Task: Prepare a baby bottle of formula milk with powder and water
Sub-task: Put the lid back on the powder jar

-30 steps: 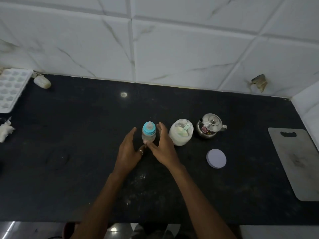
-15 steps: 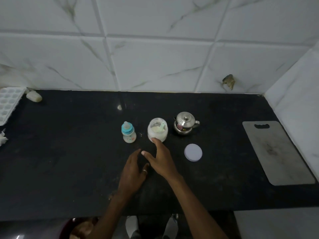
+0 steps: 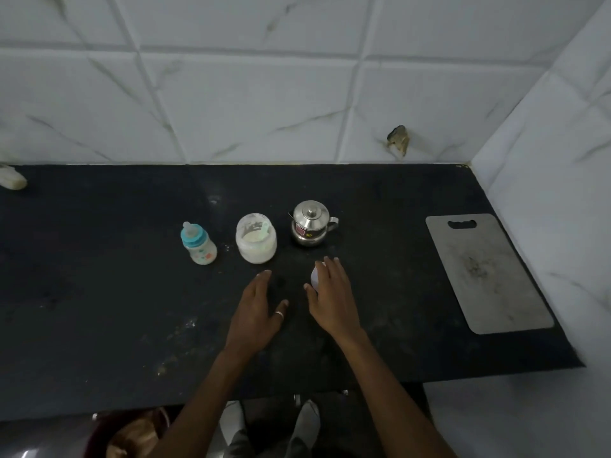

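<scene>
The right hand [image 3: 332,299] lay straight-fingered over the pale jar lid [image 3: 314,276], hiding all but 1 edge. The left hand [image 3: 256,312] rested flat and spread on the black counter [image 3: 99,292]. Beyond stood the capped baby bottle [image 3: 198,244], the open powder jar [image 3: 255,238] and a steel kettle [image 3: 312,223]. Closing the jar seemed the step in hand, so the lid needed gripping and carrying left. Whether the fingers actually touched it was unclear.
</scene>
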Demonstrator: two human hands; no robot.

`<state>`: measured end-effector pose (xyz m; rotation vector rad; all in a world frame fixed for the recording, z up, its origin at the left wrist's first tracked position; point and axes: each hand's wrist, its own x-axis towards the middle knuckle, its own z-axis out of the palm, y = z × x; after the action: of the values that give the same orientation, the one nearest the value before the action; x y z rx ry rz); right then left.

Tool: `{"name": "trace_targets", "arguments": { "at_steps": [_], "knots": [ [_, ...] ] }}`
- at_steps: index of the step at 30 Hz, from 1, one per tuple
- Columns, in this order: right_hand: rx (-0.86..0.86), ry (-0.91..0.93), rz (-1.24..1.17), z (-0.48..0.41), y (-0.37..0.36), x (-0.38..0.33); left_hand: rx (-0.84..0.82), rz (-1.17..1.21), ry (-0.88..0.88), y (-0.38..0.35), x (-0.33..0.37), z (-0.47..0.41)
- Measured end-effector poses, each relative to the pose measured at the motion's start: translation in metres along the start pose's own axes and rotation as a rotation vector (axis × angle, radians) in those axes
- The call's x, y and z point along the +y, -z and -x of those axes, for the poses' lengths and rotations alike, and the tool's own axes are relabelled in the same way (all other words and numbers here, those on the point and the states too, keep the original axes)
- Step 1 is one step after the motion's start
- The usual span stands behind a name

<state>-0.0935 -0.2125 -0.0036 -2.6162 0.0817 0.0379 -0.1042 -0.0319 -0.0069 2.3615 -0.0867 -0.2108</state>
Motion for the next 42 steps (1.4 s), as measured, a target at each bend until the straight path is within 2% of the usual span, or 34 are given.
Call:
{"name": "trace_targets", "arguments": {
  "at_steps": [7,14,20,29,33,36,42],
  "knots": [
    [-0.097,-0.024,0.144,-0.012,-0.008,0.015,-0.015,-0.070,-0.004,-0.010,-0.003,-0.002],
    [-0.134,-0.046,0.161,-0.015,-0.010,0.019,-0.027,-0.048,0.051,-0.007,-0.008,-0.003],
    [-0.065,-0.068,0.080,-0.019,0.003,0.005,-0.011,0.000,0.096,0.001,-0.012,-0.004],
    [0.076,0.163,-0.149,-0.040,0.036,-0.072,0.084,0.096,0.167,0.032,-0.021,-0.023],
    [0.032,0.247,-0.134,-0.063,0.045,-0.104,0.157,0.202,0.126,0.048,-0.015,-0.041],
    [0.002,0.317,-0.046,-0.080,0.045,-0.122,0.148,0.278,0.102,0.054,-0.016,-0.062],
    [-0.140,0.309,0.072,-0.101,0.032,-0.135,0.149,0.327,-0.041,0.056,-0.028,-0.097]
  ]
}}
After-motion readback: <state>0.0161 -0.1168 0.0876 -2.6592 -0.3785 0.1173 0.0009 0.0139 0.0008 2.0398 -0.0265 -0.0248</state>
